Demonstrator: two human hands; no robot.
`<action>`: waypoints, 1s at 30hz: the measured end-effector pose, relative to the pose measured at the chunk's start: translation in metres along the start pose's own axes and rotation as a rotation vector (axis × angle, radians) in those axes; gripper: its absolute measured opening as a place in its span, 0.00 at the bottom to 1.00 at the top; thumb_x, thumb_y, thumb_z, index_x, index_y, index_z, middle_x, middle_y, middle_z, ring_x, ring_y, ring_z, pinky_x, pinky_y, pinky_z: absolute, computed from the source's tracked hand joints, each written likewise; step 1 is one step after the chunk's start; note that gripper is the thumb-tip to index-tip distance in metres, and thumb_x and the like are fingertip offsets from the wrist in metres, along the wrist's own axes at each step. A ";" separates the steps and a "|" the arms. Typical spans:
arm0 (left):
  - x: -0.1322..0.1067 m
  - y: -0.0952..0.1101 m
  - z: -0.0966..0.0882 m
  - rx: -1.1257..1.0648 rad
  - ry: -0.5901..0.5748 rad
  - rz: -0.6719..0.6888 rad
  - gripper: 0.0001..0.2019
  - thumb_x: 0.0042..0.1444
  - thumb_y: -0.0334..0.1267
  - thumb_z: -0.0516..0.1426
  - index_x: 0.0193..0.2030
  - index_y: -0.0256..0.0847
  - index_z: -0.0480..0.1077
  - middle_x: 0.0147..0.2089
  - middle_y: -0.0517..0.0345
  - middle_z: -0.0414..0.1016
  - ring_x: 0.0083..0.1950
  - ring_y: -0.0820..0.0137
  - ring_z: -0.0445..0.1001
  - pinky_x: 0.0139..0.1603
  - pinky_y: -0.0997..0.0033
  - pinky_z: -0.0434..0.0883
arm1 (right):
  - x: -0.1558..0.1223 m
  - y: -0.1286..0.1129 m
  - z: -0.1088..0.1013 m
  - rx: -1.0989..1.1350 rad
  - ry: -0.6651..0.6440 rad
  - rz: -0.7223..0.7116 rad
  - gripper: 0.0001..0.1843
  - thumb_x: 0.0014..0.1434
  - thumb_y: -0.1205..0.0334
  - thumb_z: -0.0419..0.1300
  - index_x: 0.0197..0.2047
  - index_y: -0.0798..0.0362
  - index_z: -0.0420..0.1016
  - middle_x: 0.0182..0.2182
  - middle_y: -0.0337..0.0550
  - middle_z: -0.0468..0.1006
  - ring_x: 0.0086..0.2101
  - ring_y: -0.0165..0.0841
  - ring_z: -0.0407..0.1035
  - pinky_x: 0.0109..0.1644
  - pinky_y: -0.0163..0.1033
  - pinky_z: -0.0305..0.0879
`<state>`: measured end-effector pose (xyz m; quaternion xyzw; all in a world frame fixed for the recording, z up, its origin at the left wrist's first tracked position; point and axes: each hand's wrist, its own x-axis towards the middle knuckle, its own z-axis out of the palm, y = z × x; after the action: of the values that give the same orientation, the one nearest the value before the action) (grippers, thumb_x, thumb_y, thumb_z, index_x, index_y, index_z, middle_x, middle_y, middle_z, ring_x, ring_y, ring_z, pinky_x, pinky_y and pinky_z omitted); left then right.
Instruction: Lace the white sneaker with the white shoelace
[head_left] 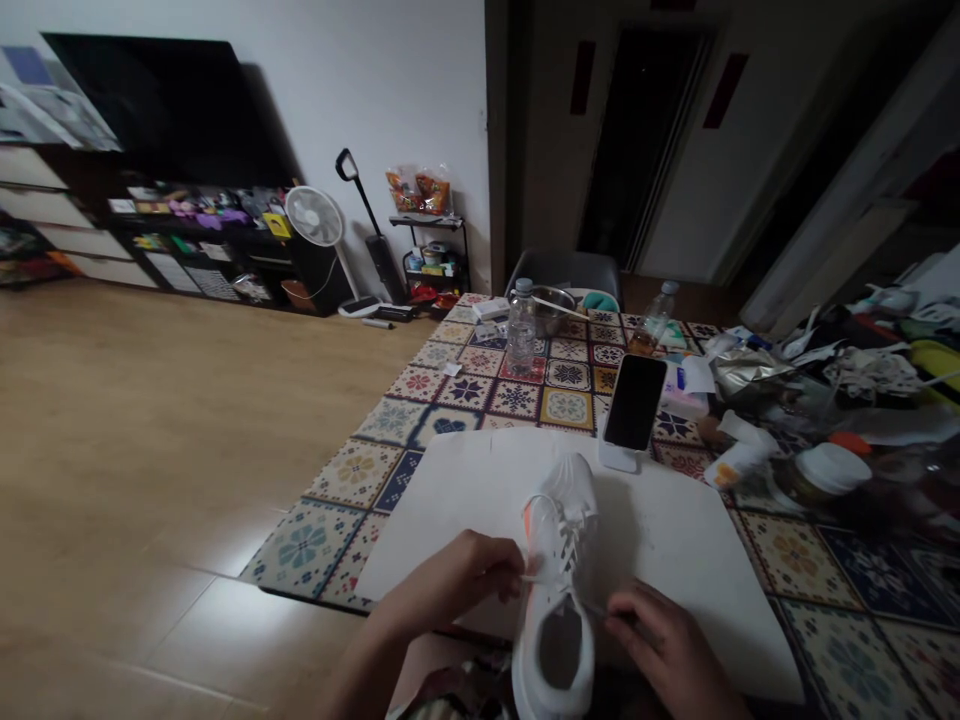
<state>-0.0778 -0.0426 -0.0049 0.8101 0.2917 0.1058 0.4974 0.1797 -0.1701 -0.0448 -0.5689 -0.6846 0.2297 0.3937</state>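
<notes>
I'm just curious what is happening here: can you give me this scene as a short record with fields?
left hand: pinches a lace of the sneaker
right hand: beside the sneaker's right side, hold unclear
sneaker: white, toe pointing away, on a white board
phone: propped upright behind the sneaker
table: patterned cloth

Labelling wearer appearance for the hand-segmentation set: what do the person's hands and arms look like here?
Left hand and right hand are bare: no gloves, and no rings, watch or markings that I can make out in the dim light. Both forearms are bare too; no sleeve shows in frame.
</notes>
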 end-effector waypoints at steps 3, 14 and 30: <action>-0.003 0.003 -0.005 0.002 0.088 0.173 0.13 0.63 0.43 0.57 0.32 0.38 0.76 0.38 0.51 0.76 0.41 0.68 0.73 0.44 0.72 0.67 | 0.003 -0.006 -0.009 0.166 -0.042 -0.038 0.19 0.63 0.45 0.59 0.28 0.50 0.72 0.27 0.39 0.75 0.30 0.31 0.72 0.35 0.30 0.68; 0.024 0.007 0.037 -0.631 0.130 0.320 0.21 0.57 0.55 0.61 0.30 0.35 0.72 0.31 0.55 0.71 0.34 0.71 0.69 0.38 0.73 0.66 | 0.027 -0.027 0.032 1.021 0.101 0.169 0.16 0.55 0.46 0.68 0.29 0.50 0.75 0.23 0.37 0.75 0.26 0.29 0.68 0.34 0.32 0.66; 0.038 0.006 0.053 -0.906 0.194 0.189 0.20 0.42 0.46 0.73 0.39 0.38 0.76 0.29 0.61 0.72 0.28 0.75 0.70 0.32 0.76 0.67 | 0.031 -0.041 0.032 0.359 0.245 -0.172 0.07 0.61 0.70 0.60 0.38 0.47 0.75 0.31 0.35 0.76 0.29 0.25 0.74 0.35 0.26 0.72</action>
<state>-0.0207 -0.0620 -0.0298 0.5209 0.1864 0.3426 0.7593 0.1283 -0.1462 -0.0231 -0.4528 -0.6260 0.2426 0.5867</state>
